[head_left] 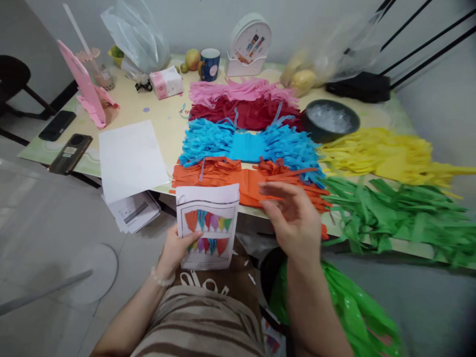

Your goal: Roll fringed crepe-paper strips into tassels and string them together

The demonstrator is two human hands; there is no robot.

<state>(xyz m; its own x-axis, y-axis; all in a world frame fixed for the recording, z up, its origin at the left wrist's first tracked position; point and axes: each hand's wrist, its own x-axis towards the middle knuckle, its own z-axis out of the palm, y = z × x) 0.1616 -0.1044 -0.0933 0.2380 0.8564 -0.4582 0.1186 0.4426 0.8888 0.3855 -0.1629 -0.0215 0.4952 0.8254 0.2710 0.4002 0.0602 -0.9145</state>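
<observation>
My left hand grips a printed sheet by its left side, thumb on the front. The sheet pictures rows of coloured tassels and is held upright over my lap. My right hand is raised just right of it, fingers curved and apart from the thumb, with nothing visible between them. Behind the hands lies fringed orange tissue paper at the table's front edge. Further back are fringed blue paper, dark red paper and pink paper. Fringed yellow paper and green paper lie to the right.
On the table are a white sheet, two phones, a pink stand, a tissue pack, a mug and a dark bowl. A green plastic bag hangs over a bin below, at right.
</observation>
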